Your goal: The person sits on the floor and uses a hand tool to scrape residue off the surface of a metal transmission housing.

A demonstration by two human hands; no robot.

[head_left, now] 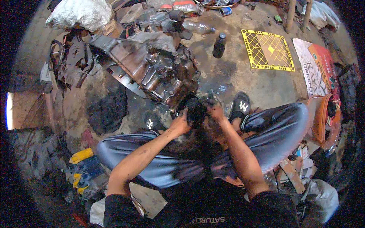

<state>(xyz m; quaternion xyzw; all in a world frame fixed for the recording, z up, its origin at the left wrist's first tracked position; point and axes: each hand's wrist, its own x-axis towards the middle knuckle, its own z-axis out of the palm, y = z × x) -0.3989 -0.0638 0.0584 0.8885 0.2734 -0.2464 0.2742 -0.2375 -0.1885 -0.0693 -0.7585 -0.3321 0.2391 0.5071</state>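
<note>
A black, greasy part (pixel 195 111), too dark to identify by kind, is between my legs. My left hand (pixel 181 122) is closed on its left side, blackened fingers pressed to it. At its right side my right hand (pixel 215 111) has curled fingers; what they grip is lost in the dark. A small ridged piece (pixel 210 93) sticks up just beyond these fingers, perhaps held by them. Right beyond the part lies a large, oil-stained gearbox housing (pixel 152 68), its wide open end toward the left.
A dark bottle (pixel 219 45) stands beyond my hands, left of a yellow plastic grid crate (pixel 268 50). On the left lie a black cloth (pixel 108 108) and a yellow-handled tool (pixel 81 155). An orange-brown container (pixel 320 119) is beside my right knee. Clear plastic bottles (pixel 197 26) lie at the back.
</note>
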